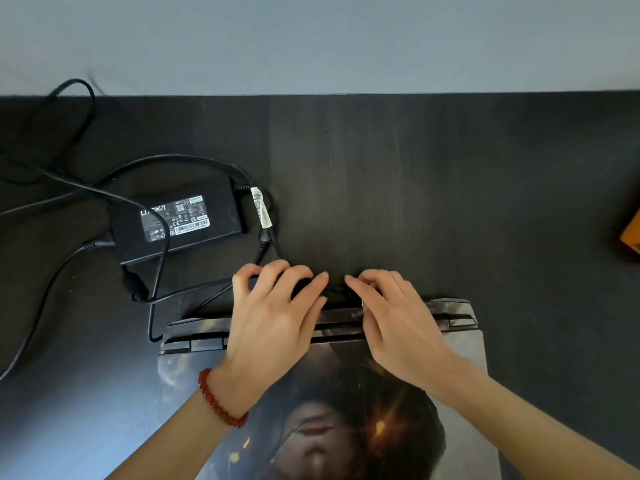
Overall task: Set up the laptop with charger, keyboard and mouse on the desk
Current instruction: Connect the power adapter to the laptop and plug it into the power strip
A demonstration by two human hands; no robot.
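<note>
While the dark tabletop (pixel 450 174) stretches wide, the closed laptop (pixel 460 368) lies at its near edge, lid down and covered in printed artwork, hinge side facing away from the person. It looks heavy and rigid, best shifted by its side edges, never by the plug. Toward the left edge sits the charger brick (pixel 180 220), label up, a dense stiff block that should lift squarely by its body. Its cable (pixel 156 161) loops loosely around it, soft and springy, likely to snag if tugged. Now the hands: the left hand (pixel 273 317), a red bead bracelet (pixel 221 400) on its wrist, curls its fingers round the charger plug (pixel 304 287) just behind the laptop's rear edge. The right hand (pixel 398 317) pinches the same lead close beside it, guiding the tip. Take that plug by its moulded housing, I'd say, and push it in straight. An orange object (pixel 631 237) peeks in at the right edge. No keyboard or mouse in sight.
</note>
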